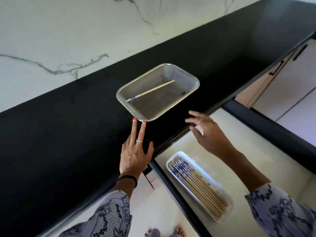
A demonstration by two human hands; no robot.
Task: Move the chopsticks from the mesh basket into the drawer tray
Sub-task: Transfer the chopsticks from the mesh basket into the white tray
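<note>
fingers (195,120) of right hand (207,132) were spread, empty, near mesh basket (191,72); last chopstick (154,89) looked light, stiff, best pinched mid-shaft.

Loose grey-and-white sleeves (109,214) with dark marbled print. Black band (130,177) round the left wrist, silver ring (139,140) on the left hand (135,156), orange-painted nails. Thin ring on the right hand (210,132).
</note>
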